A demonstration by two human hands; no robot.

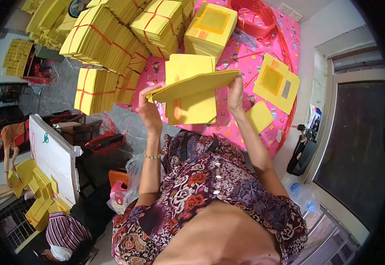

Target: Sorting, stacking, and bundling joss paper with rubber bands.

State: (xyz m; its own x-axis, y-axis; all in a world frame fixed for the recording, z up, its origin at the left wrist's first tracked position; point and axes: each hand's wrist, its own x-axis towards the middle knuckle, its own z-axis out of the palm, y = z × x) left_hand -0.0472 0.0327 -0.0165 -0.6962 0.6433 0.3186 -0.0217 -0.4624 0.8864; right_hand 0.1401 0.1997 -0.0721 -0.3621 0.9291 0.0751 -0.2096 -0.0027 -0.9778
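Now both hands are gripping a sheaf of yellow paper sheets (194,86), twelve o'clock from the wearer's torso.

Clocked from the sheaf, red-tied yellow bundles (97,39) are standing piled at ten; at eight, the left hand (150,112) is grasping its left end; a yellow paper stack (196,110) on the pink printed tablecloth (227,126) is showing at twelve and six; the right hand (235,95) is pinching its right end at four; a red strapping coil (256,32) is resting past one; a yellow sheet (289,100) is lying at three.
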